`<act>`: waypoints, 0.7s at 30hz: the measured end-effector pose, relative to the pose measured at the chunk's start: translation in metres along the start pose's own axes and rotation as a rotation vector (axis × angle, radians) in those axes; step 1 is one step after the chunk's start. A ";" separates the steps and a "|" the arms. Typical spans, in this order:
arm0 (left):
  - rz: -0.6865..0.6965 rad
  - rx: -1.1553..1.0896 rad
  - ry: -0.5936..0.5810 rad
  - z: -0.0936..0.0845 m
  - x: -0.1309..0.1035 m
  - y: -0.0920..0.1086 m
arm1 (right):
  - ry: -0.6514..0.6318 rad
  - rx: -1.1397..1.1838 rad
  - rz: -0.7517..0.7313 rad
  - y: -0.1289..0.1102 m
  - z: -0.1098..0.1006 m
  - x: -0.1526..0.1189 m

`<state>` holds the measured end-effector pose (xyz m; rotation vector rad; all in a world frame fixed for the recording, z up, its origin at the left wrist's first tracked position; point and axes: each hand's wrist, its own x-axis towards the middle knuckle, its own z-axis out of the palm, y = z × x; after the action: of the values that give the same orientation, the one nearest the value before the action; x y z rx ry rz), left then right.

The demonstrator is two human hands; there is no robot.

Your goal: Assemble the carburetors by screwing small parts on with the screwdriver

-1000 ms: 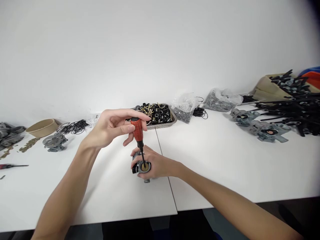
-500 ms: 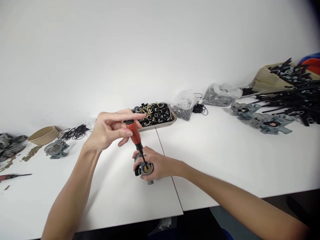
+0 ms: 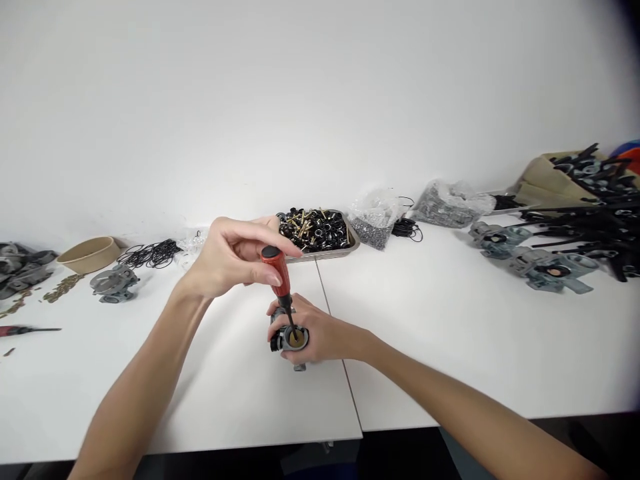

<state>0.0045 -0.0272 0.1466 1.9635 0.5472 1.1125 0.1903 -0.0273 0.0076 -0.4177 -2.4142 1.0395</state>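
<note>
My left hand (image 3: 233, 257) grips the red handle of a screwdriver (image 3: 278, 272) between thumb and fingers, near its black cap. The shaft slants down, its tip inside the round opening of a small grey metal carburetor body (image 3: 285, 342), where a brass-coloured disc shows. Wrapped round that carburetor is my right hand (image 3: 320, 330), pressing it onto the white table; its fingers hide much of the far side. A black knob sticks out at the carburetor's left.
Behind my hands stands a metal tray (image 3: 356, 245) of black and brass parts. Bags of small parts (image 3: 374, 220) lie beside it. Two carburetors (image 3: 554, 268) and black levers lie right. Leftward are another carburetor (image 3: 114, 283), a beige bowl (image 3: 90, 255) and a second screwdriver (image 3: 30, 330).
My left hand has turned a little about the screwdriver handle, its fingers now further forward and right. The right hand and carburetor stay together. The view has tilted slightly.
</note>
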 end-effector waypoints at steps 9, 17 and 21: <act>-0.071 0.013 -0.048 -0.002 -0.004 0.001 | -0.001 -0.003 -0.016 0.001 0.001 0.001; 0.097 0.066 0.427 -0.051 -0.019 0.011 | -0.048 0.009 0.004 -0.004 -0.003 0.000; -0.029 -0.011 0.731 -0.061 -0.041 -0.035 | -0.013 0.001 -0.028 -0.004 -0.003 -0.002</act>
<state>-0.0684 -0.0081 0.1157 1.4877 0.9337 1.8085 0.1929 -0.0290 0.0117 -0.3775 -2.4240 1.0344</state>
